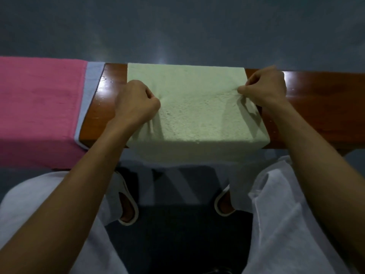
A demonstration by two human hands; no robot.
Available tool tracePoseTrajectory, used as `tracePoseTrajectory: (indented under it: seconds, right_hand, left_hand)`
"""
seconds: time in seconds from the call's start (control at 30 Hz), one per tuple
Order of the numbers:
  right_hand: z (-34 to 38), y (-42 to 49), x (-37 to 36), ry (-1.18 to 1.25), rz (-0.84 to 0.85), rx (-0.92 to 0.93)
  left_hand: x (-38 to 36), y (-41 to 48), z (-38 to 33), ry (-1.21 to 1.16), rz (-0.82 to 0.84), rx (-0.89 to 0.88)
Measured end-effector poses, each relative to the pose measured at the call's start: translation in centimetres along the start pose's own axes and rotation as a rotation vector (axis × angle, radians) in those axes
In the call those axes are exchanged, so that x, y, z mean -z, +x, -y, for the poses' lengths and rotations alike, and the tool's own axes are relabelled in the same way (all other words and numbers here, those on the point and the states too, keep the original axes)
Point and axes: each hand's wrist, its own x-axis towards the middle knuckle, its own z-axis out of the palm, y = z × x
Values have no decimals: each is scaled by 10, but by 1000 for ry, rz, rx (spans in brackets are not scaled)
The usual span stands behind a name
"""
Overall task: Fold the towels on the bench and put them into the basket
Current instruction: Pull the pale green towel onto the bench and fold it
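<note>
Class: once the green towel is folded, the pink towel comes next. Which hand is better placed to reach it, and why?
Left, probably. The left hand pinches the green towel at its left edge, nearer the pink towel; the right hand pinches the opposite edge, farther away.

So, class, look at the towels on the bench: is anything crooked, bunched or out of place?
Nothing much. The pale green towel lies square across the bench, puckered only where the left hand and right hand pinch its sides. A light blue towel peeks out from under the pink towel.
</note>
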Motion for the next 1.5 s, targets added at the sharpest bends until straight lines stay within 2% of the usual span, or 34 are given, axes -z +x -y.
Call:
tracePoseTrajectory:
  seconds: [0.2, 0.3, 0.37, 0.47, 0.53, 0.67, 0.77, 0.97, 1.07, 1.17, 1.27, 1.4, 1.5]
  right_hand:
    - [-6, -2, 2, -61, 99, -21]
    - [-2, -5, 1, -103, 105, -1]
    - [4, -11, -1, -126, 81, 10]
    - [14, -22, -12, -186, -40, 96]
    - [20, -29, -22, -178, -62, 162]
    - [29, -41, -43, -172, 122, 329]
    - [17, -49, -56, -265, 228, 376]
    - [-6, -46, -49, -304, 200, 330]
    - [-10, -45, -46, -251, 188, 326]
    - [-11, -41, -41, -61, 145, 279]
    - [-14, -36, -27, 59, 97, 222]
    - [-21, -35, -14, -52, 15, 118]
    - [-25, -35, -6, -125, -8, 27]
  left_hand:
    - [1, 4, 7, 59, 75, 16]
    - [0, 2, 8, 127, 79, -69]
    - [-1, 0, 9, 149, 54, -138]
    - [-5, 1, 12, 185, -81, -231]
    - [-13, 1, 14, 233, -94, -274]
    - [-33, 1, 26, 381, 92, -298]
    - [-37, 0, 35, 416, 103, -303]
    - [-32, -9, 38, 399, 103, -312]
    - [-30, -8, 35, 319, 111, -286]
    - [-20, -10, 30, 136, 100, -228]
    - [-5, -13, 25, 53, 43, -160]
    - [12, -14, 34, 128, -97, 24]
    - [16, -15, 45, 218, -65, 122]
